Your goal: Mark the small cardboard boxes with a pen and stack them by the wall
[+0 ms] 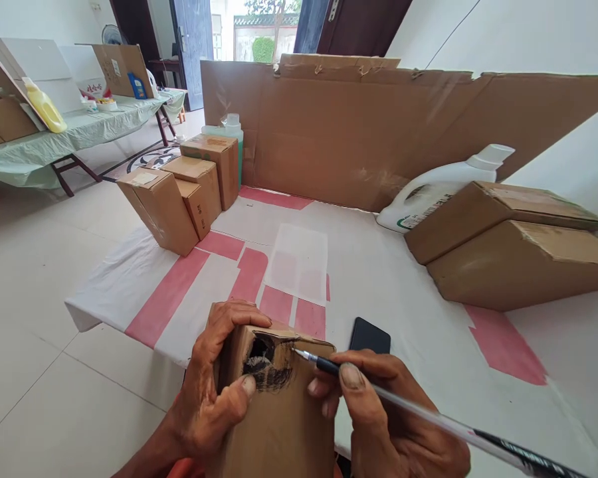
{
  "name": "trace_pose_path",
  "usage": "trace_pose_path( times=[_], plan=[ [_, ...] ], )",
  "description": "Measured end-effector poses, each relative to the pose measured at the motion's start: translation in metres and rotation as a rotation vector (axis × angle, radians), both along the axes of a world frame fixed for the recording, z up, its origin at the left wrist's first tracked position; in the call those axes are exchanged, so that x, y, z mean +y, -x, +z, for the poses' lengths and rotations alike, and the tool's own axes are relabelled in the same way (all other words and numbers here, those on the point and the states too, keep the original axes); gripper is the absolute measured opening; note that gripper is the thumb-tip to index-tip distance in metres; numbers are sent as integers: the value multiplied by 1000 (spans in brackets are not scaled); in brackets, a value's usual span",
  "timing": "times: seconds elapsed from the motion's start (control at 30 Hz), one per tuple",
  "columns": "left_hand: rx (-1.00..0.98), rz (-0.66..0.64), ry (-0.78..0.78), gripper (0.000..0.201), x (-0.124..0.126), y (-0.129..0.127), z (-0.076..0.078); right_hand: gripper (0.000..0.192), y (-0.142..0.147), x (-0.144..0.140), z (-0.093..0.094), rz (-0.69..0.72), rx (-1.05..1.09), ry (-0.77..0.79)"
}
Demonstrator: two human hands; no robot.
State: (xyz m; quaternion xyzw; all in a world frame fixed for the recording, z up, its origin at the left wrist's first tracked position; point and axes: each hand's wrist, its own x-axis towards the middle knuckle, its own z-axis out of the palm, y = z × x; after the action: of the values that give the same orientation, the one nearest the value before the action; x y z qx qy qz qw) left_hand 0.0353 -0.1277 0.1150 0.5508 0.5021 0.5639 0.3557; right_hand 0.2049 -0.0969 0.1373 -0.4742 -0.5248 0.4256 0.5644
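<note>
The table [379,279], under a white and red cloth, carries closed cardboard boxes [179,192] far left, two larger ones [508,245] right with a white jug [428,192] behind; their contents are hidden. At the near edge you steady the small box [279,418], left hand [209,398] clenched around its side, thumb by the torn black hole. Your right hand [383,418] grips the pen [428,418], tip touching the flap seam. You seem to be working the top open; next calls for a firm, controlled push along it.
</note>
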Motion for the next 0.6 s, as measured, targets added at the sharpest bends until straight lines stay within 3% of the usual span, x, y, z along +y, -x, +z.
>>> trace_pose_path(
  times=[0.17,0.27,0.33,0.37,0.43,0.53,0.6],
  plan=[
    [10,1,0,42,-2,3,-5,27,-10,43,7,217,67,-80],
    [23,50,28,45,-5,11,-11,29,-18,86,0,219,74,-62],
    [6,96,68,48,-6,16,-12,27,-22,115,-17,159,-237,35],
    [-16,116,103,52,-7,17,-12,25,-24,127,-30,153,-494,116],
    [-72,154,184,60,-7,17,-10,19,-25,141,-60,130,-732,228],
    [-140,234,263,68,-7,13,-7,12,-21,142,-103,104,-967,353],
    [-159,277,274,71,-6,12,-7,18,-18,135,-122,115,-1094,387]
  ],
)
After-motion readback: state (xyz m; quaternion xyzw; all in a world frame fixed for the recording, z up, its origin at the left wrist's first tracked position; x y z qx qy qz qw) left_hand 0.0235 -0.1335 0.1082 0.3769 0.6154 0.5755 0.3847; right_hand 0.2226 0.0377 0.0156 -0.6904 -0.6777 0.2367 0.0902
